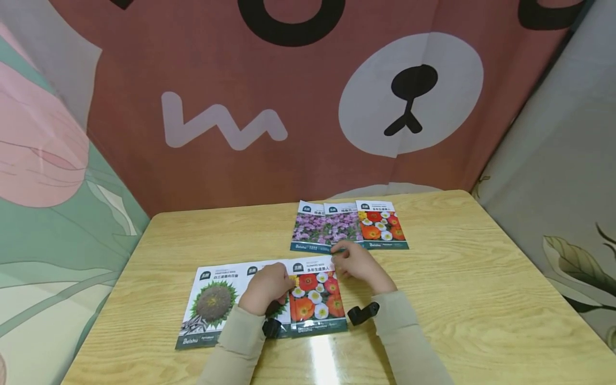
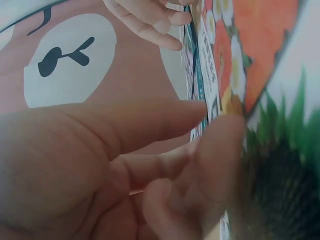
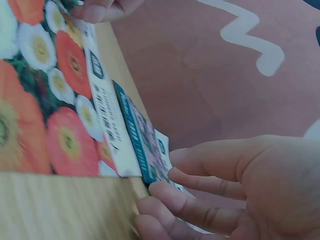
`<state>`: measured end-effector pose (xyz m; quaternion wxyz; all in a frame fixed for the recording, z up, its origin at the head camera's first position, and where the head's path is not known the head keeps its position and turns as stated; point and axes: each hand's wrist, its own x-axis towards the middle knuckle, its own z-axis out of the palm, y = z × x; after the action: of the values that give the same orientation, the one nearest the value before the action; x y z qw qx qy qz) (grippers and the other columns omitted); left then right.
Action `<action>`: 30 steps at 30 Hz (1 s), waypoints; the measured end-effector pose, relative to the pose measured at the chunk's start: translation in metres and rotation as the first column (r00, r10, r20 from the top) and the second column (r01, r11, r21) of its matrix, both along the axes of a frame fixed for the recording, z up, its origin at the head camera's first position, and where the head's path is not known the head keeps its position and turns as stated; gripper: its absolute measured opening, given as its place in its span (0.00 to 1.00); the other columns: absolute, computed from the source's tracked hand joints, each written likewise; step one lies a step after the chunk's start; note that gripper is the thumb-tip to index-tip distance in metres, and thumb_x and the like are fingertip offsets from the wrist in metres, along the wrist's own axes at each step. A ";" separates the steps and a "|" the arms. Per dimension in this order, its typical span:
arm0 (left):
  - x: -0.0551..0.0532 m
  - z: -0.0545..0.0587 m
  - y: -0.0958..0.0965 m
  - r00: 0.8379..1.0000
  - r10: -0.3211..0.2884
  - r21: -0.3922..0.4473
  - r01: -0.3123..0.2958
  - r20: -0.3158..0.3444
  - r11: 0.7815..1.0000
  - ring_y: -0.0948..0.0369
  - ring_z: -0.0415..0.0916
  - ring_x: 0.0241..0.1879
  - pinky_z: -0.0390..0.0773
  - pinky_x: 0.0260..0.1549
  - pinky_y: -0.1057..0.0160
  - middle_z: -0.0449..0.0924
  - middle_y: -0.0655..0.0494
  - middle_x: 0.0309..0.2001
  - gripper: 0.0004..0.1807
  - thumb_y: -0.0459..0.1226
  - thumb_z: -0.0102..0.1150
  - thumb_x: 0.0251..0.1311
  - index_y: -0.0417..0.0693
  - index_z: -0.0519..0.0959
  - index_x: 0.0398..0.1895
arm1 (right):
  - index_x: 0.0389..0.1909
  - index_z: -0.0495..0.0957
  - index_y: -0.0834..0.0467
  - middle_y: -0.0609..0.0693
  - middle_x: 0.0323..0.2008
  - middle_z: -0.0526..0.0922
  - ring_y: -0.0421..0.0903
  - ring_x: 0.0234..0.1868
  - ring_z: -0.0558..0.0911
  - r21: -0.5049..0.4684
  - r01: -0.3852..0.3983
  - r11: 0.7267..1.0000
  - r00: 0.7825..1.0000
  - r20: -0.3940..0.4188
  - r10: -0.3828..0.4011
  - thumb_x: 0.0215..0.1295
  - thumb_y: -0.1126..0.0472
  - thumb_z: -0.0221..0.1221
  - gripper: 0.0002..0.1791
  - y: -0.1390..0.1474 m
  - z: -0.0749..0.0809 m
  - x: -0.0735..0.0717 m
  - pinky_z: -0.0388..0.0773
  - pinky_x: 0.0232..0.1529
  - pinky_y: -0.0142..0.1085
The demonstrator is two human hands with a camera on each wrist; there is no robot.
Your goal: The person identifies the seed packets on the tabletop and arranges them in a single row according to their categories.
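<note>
A seed packet with red and white poppies (image 1: 316, 297) lies at the right end of the front row, overlapping a partly hidden sunflower packet. My left hand (image 1: 266, 289) pinches the left edge of this poppy packet between thumb and fingers; in the left wrist view the thumb (image 2: 165, 120) meets that edge. Beside its upper right corner is my right hand (image 1: 360, 266), thumb and fingers apart. The right fingertips (image 3: 162, 192) come close to the lower edge of a purple-flower packet (image 1: 344, 227) in the back row.
At the front row's left end lies a sunflower seed packet (image 1: 214, 302). Along the table's far edge, another purple-flower packet (image 1: 308, 227) and a second poppy packet (image 1: 382, 230) flank the middle one. A printed curtain (image 1: 313, 171) hangs behind the wooden table (image 1: 457, 299).
</note>
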<state>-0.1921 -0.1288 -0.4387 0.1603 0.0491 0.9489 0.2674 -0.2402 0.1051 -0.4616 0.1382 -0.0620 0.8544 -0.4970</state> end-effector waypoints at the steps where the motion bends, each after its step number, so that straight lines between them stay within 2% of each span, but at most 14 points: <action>1: 0.000 0.000 0.001 1.000 0.006 -0.005 -0.006 -0.021 1.000 0.60 0.70 0.13 0.70 0.20 0.63 0.73 0.55 0.11 0.22 0.38 0.60 0.69 0.45 0.74 0.14 | 0.58 0.77 0.64 0.58 0.35 0.80 0.49 0.29 0.81 0.003 0.002 1.000 1.000 -0.009 -0.002 0.73 0.65 0.58 0.15 0.002 0.000 0.000 0.83 0.30 0.40; 6: 0.001 0.002 0.009 0.986 0.037 0.010 -0.036 -0.160 0.999 0.61 0.64 0.16 0.63 0.17 0.63 0.68 0.57 0.16 0.15 0.38 0.58 0.70 0.48 0.73 0.23 | 0.58 0.77 0.64 0.59 0.35 0.80 0.50 0.29 0.82 0.009 0.050 0.999 0.997 -0.055 -0.049 0.73 0.64 0.58 0.15 0.017 0.003 -0.001 0.82 0.30 0.39; 8: -0.001 0.002 0.013 0.976 0.031 0.034 -0.024 -0.217 0.999 0.60 0.63 0.17 0.64 0.18 0.63 0.68 0.56 0.18 0.11 0.38 0.58 0.70 0.47 0.74 0.27 | 0.58 0.77 0.65 0.59 0.36 0.80 0.51 0.29 0.82 0.000 0.077 0.997 0.995 -0.067 -0.076 0.74 0.64 0.58 0.15 0.022 0.006 -0.002 0.81 0.30 0.40; 11: -0.003 0.000 0.021 0.960 0.012 0.077 0.009 -0.281 0.997 0.61 0.66 0.20 0.68 0.20 0.63 0.74 0.53 0.26 0.06 0.37 0.58 0.70 0.46 0.78 0.35 | 0.58 0.78 0.65 0.60 0.39 0.79 0.54 0.30 0.82 -0.024 0.125 0.992 0.988 -0.087 -0.126 0.74 0.64 0.58 0.15 0.030 0.009 -0.005 0.81 0.30 0.41; 13: -0.005 -0.002 0.027 0.955 0.005 0.118 0.032 -0.298 0.993 0.61 0.70 0.23 0.72 0.22 0.63 0.77 0.51 0.34 0.04 0.36 0.58 0.70 0.45 0.79 0.40 | 0.58 0.77 0.66 0.61 0.41 0.80 0.57 0.31 0.83 -0.042 0.142 0.989 0.984 -0.105 -0.146 0.74 0.64 0.56 0.16 0.036 0.012 -0.007 0.82 0.31 0.43; 16: -0.006 -0.004 0.036 0.956 0.015 0.211 0.049 -0.292 0.976 0.60 0.77 0.32 0.78 0.26 0.62 0.78 0.49 0.48 0.08 0.36 0.58 0.71 0.44 0.80 0.48 | 0.58 0.77 0.67 0.63 0.44 0.80 0.60 0.36 0.83 -0.052 0.179 0.983 0.973 -0.138 -0.184 0.75 0.65 0.55 0.16 0.045 0.013 -0.009 0.84 0.36 0.46; 19: -0.007 -0.004 0.045 0.967 0.028 0.334 0.060 -0.252 0.941 0.56 0.82 0.43 0.81 0.33 0.60 0.76 0.46 0.57 0.13 0.36 0.56 0.72 0.43 0.79 0.56 | 0.58 0.76 0.68 0.65 0.48 0.80 0.62 0.44 0.83 -0.045 0.233 0.971 0.957 -0.166 -0.237 0.75 0.65 0.55 0.16 0.055 0.013 -0.008 0.83 0.43 0.48; 23: -0.011 -0.001 0.059 0.979 0.031 0.478 0.070 -0.201 0.876 0.51 0.79 0.54 0.82 0.42 0.55 0.70 0.43 0.65 0.20 0.35 0.54 0.73 0.41 0.74 0.65 | 0.58 0.76 0.68 0.67 0.53 0.79 0.64 0.53 0.80 -0.022 0.331 0.943 0.927 -0.178 -0.330 0.74 0.65 0.55 0.17 0.067 0.013 -0.007 0.80 0.49 0.51; 27: -0.019 0.003 0.074 0.987 0.033 0.572 0.063 -0.156 0.818 0.47 0.74 0.61 0.80 0.52 0.51 0.68 0.44 0.69 0.25 0.35 0.54 0.73 0.41 0.68 0.71 | 0.61 0.75 0.67 0.68 0.60 0.76 0.64 0.61 0.74 0.008 0.421 0.907 0.894 -0.172 -0.414 0.73 0.64 0.55 0.18 0.078 0.015 -0.007 0.76 0.57 0.55; 30: -0.025 0.006 0.085 0.993 0.043 0.630 0.035 -0.108 0.776 0.45 0.70 0.66 0.78 0.57 0.49 0.66 0.42 0.71 0.28 0.35 0.53 0.73 0.40 0.64 0.74 | 0.62 0.74 0.67 0.69 0.63 0.73 0.65 0.62 0.73 0.031 0.457 0.889 0.877 -0.179 -0.445 0.73 0.65 0.55 0.20 0.083 0.018 -0.007 0.75 0.58 0.55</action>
<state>-0.2170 -0.0434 -0.4331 0.0784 0.1135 0.8123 0.5667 -0.2474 0.1882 -0.4439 -0.0512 0.1024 0.8712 -0.4773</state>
